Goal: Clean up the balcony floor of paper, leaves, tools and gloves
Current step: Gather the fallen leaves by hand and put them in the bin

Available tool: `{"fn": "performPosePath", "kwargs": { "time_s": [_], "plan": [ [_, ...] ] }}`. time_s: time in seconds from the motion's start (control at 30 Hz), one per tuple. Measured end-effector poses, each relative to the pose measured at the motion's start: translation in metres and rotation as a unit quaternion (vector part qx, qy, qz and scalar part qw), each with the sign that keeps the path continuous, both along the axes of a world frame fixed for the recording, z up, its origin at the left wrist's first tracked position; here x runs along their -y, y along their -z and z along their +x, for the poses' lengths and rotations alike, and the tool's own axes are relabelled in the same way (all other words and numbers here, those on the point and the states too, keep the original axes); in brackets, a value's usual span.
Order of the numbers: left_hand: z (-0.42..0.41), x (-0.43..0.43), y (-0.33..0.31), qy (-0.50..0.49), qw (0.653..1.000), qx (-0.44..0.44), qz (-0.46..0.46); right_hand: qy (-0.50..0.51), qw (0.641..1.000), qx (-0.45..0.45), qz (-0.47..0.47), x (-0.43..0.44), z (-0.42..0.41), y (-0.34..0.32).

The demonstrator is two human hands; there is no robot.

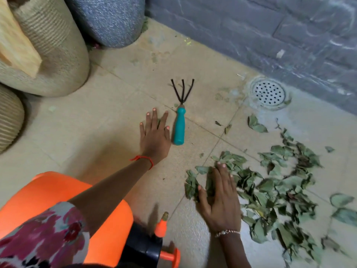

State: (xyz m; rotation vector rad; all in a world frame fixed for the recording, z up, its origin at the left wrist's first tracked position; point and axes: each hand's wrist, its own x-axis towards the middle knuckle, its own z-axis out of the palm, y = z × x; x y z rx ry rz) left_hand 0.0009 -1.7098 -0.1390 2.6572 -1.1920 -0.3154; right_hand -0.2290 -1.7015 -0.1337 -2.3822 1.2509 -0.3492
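Note:
A hand rake with a teal handle and three black prongs lies on the beige tiled floor, prongs pointing away from me. My left hand lies flat on the floor just left of the handle, fingers spread, with a small leaf under them. A heap of dry green leaves covers the floor at the right. My right hand rests flat on the heap's left edge, fingers straight.
Woven planters and a grey pot stand at the back left. A round floor drain sits by the grey brick wall. An orange and black sprayer is near my knees.

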Motion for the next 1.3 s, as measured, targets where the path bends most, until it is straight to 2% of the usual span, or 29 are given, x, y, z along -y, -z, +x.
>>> {"fn": "performPosePath", "kwargs": {
  "time_s": [0.37, 0.5, 0.57, 0.67, 0.77, 0.87, 1.07, 1.17, 1.23, 1.3],
  "plan": [
    [-0.058, -0.048, -0.014, 0.032, 0.995, -0.06, 0.076, -0.003, 1.0, 0.002, -0.028, -0.002, 0.002, 0.001],
    [-0.099, -0.056, -0.016, 0.075, 0.989, -0.079, 0.105, -0.003, 0.999, 0.018, -0.034, -0.004, 0.001, 0.0],
    [-0.115, -0.054, -0.016, 0.109, 0.985, -0.086, 0.107, 0.004, 0.998, 0.054, -0.022, -0.005, 0.0, 0.0],
    [-0.133, -0.047, -0.021, 0.173, 0.971, -0.103, 0.127, 0.077, 0.985, 0.155, -0.005, -0.007, -0.007, -0.005],
    [-0.145, -0.038, -0.026, 0.239, 0.953, -0.123, 0.139, 0.179, 0.954, 0.238, -0.03, -0.013, -0.025, -0.014],
    [-0.159, -0.031, -0.027, 0.29, 0.939, -0.126, 0.138, 0.238, 0.94, 0.236, -0.066, -0.02, -0.058, -0.021],
    [-0.2, -0.019, -0.021, 0.299, 0.94, -0.148, 0.074, 0.376, 0.922, 0.08, -0.046, -0.014, -0.13, -0.016],
    [-0.213, -0.013, -0.02, 0.272, 0.941, -0.201, 0.004, 0.379, 0.925, 0.014, 0.014, -0.012, -0.138, -0.006],
    [-0.216, -0.009, -0.018, 0.267, 0.933, -0.235, -0.051, 0.324, 0.945, 0.026, 0.029, -0.012, -0.13, -0.005],
    [-0.216, -0.006, -0.016, 0.265, 0.926, -0.252, -0.097, 0.291, 0.948, 0.124, 0.032, -0.011, -0.124, -0.01]
  ]
}}
